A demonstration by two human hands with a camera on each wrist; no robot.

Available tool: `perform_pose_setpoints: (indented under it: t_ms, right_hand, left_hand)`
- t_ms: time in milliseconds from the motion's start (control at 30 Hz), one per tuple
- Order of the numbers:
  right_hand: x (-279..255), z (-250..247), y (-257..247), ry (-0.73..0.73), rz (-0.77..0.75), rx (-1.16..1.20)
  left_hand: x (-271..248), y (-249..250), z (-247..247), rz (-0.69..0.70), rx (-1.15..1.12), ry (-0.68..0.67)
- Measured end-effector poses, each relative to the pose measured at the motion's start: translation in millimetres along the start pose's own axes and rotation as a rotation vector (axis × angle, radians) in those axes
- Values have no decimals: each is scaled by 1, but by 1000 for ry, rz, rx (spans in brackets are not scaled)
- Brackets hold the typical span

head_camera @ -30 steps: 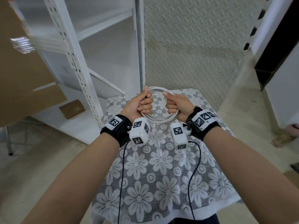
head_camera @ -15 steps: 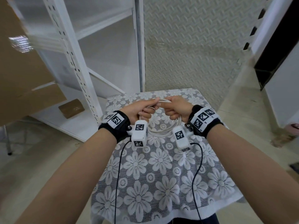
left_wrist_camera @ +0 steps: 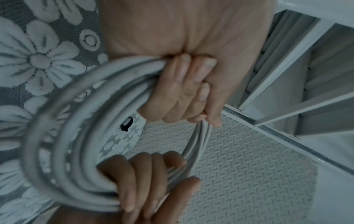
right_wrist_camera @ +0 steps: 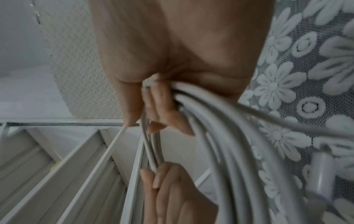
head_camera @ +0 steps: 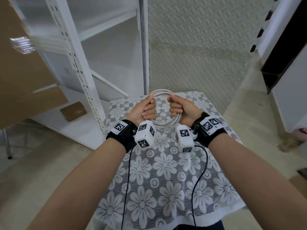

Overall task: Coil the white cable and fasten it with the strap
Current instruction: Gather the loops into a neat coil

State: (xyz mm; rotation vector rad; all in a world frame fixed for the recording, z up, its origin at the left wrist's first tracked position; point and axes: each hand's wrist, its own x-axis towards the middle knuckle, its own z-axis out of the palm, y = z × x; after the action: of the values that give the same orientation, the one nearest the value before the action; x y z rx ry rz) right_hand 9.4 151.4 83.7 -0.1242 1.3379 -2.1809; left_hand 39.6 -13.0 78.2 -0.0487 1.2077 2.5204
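The white cable (head_camera: 163, 126) is wound into a round coil of several loops, held upright above the far end of the small table (head_camera: 166, 188). My left hand (head_camera: 147, 108) grips the coil's left side in a fist, thumb along the top. My right hand (head_camera: 178, 107) grips the right side the same way. The left wrist view shows the loops (left_wrist_camera: 80, 151) passing through both fists. In the right wrist view the strands (right_wrist_camera: 210, 136) fan out below my right hand (right_wrist_camera: 162, 112). A small black strap (left_wrist_camera: 126, 123) lies on the cloth behind the coil.
A white lace cloth with a flower pattern (head_camera: 141, 203) covers the table. White metal shelving (head_camera: 79, 67) stands at the left with a small cardboard box (head_camera: 73, 111) on its lowest shelf. A large cardboard sheet (head_camera: 20, 77) leans at far left. Patterned wall (head_camera: 199, 47) behind.
Half a second ago both hands met over the top of the coil, tipped low over the cloth. Now they have drawn apart to its sides and the coil stands upright again.
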Motion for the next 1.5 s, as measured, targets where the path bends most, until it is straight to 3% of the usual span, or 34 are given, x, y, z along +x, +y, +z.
perform_pose_setpoints:
  t_ms: [133, 333, 600, 833, 1133, 1500]
  right_hand:
    - [3, 3, 0, 26, -33, -10]
    - [0, 2, -3, 25, -25, -158]
    - [-5, 5, -4, -34, 88, -486]
    - [-2, 9, -1, 7, 38, -464]
    - [1, 5, 1, 34, -59, -143]
    - [2, 8, 0, 59, -68, 71]
  left_hand:
    - [0, -4, 2, -2, -39, 25]
    - [-6, 3, 4, -152, 25, 44]
    - [-10, 7, 8, -318, 407, 29]
    - [-9, 0, 6, -134, 343, 72]
    - [-3, 7, 1, 29, 78, 112]
    - [-4, -4, 4, 26, 31, 35]
